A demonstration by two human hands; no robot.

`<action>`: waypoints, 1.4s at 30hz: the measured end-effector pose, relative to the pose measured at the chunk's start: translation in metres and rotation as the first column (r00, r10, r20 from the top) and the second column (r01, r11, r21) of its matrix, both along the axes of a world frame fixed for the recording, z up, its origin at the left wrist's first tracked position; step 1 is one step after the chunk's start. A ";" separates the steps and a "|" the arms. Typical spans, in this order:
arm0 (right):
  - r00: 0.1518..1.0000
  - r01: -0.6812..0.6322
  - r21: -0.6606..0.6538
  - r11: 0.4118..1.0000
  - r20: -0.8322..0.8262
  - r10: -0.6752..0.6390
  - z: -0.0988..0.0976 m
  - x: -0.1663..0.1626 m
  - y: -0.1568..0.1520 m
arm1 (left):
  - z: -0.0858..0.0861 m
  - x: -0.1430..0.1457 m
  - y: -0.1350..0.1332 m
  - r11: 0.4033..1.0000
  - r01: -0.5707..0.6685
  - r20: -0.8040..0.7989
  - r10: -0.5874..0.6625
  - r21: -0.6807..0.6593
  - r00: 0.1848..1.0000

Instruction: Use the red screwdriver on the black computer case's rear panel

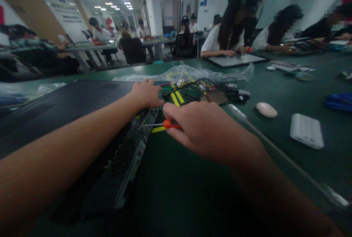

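A black computer case [90, 92] lies on its side at the left, its rear panel with vent holes and ports turned toward the right. My left hand [145, 94] rests on the far corner of the case, fingers stretched out over the edge and holding nothing. In my right hand [202, 125] is a screwdriver with an orange handle [167, 123], gripped between thumb and fingers. Its thin metal shaft points left, the tip reaching the rear panel [143, 129]. Whether the tip sits in a screw is too small to tell.
Beyond my hands lie tangled cables [198, 86] and clear plastic film [176, 73] on the green table [176, 193]. To the right are a pinkish oval object [266, 109], a white boxy device [306, 130] and blue cloth [339, 100]. Across the table, a person [231, 28] works at a flat panel.
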State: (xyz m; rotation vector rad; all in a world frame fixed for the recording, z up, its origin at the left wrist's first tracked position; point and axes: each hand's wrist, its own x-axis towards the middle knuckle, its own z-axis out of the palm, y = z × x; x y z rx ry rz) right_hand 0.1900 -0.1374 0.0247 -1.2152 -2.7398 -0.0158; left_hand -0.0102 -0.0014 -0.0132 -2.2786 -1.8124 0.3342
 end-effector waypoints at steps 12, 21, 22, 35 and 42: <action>1.000 0.002 -0.009 1.000 0.010 -0.002 0.000 -0.001 0.000 | -0.001 0.000 0.000 1.000 -0.017 0.010 0.017 0.006 1.000; 1.000 -0.018 0.018 1.000 -0.024 0.019 -0.001 0.001 0.001 | -0.002 -0.002 0.003 1.000 -0.018 0.007 0.018 0.004 1.000; 1.000 -0.017 0.018 1.000 -0.025 0.017 -0.002 0.001 0.001 | -0.002 -0.002 0.003 1.000 -0.018 0.007 0.018 0.003 1.000; 0.999 -0.011 -0.034 0.999 -0.031 0.010 -0.002 0.001 0.002 | -0.003 -0.001 0.001 0.999 -0.034 -0.009 0.034 -0.001 0.999; 0.995 -0.058 0.002 0.998 -0.078 0.058 -0.007 0.003 0.004 | -0.003 -0.005 0.001 1.000 0.012 0.007 -0.012 -0.004 1.000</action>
